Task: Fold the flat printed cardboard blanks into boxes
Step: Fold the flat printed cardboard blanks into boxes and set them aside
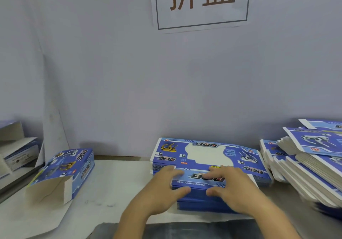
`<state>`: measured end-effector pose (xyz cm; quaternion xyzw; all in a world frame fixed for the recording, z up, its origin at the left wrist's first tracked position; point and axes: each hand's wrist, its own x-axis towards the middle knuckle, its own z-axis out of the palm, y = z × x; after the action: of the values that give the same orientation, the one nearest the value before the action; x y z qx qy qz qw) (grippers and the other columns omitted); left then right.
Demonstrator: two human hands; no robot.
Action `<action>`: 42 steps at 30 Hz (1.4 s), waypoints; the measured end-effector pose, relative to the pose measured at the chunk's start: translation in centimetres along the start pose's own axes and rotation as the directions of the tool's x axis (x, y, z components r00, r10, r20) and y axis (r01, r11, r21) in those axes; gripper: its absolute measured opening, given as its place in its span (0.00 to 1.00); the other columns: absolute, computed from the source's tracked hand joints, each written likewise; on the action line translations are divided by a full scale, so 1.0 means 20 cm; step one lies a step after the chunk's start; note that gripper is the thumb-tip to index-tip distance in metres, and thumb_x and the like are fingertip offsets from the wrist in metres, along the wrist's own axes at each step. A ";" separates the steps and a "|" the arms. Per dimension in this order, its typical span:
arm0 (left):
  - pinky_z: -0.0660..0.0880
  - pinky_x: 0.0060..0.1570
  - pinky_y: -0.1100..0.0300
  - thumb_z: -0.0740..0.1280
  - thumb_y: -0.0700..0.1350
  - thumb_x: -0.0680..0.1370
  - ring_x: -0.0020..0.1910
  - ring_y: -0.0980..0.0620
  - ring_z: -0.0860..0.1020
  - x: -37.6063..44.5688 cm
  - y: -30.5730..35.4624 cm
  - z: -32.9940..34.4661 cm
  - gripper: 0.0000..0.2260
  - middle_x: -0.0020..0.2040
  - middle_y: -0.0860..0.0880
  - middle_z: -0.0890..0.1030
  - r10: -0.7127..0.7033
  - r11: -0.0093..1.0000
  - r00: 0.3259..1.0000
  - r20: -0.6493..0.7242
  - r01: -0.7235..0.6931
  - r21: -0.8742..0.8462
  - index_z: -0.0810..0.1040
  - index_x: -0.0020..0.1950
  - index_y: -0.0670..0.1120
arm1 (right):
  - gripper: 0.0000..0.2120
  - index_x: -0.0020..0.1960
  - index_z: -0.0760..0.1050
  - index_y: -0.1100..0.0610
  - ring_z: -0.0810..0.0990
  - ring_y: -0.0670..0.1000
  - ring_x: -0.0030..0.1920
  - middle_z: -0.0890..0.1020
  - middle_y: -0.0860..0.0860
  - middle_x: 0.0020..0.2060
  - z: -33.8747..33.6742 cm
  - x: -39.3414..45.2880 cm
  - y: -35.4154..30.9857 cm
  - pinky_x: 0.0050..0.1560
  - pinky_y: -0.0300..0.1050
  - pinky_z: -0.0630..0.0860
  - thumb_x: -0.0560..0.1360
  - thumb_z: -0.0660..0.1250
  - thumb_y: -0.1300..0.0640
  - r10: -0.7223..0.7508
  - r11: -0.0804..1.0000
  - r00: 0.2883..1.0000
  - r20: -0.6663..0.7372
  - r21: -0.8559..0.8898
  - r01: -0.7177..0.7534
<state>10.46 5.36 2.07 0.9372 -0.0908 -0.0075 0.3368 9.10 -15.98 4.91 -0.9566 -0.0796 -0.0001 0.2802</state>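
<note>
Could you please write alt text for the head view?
Both hands, left hand and right hand, pinch the near edge of the top blank on a central stack. A folded box lies to the left; more blank stacks lean at right.

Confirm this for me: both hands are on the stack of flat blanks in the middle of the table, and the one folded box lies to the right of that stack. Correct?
Not quite. The head view shows the folded box lying to the left of the stack of flat blanks, not the right. Both the left hand and right hand are on that stack.
</note>
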 end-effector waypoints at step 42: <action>0.79 0.33 0.67 0.73 0.58 0.65 0.45 0.60 0.85 -0.15 0.32 -0.23 0.27 0.48 0.64 0.83 0.041 0.624 0.787 -0.615 -0.501 -0.600 0.70 0.61 0.56 | 0.18 0.58 0.69 0.46 0.85 0.43 0.49 0.84 0.42 0.49 -0.16 -0.10 -0.25 0.35 0.37 0.81 0.71 0.65 0.42 -0.120 0.533 0.802 -0.585 0.643 0.549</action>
<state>6.78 3.91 9.53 0.6529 -0.1272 0.2774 0.6933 6.51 -13.84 10.22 -0.6654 -0.1890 -0.2540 0.6761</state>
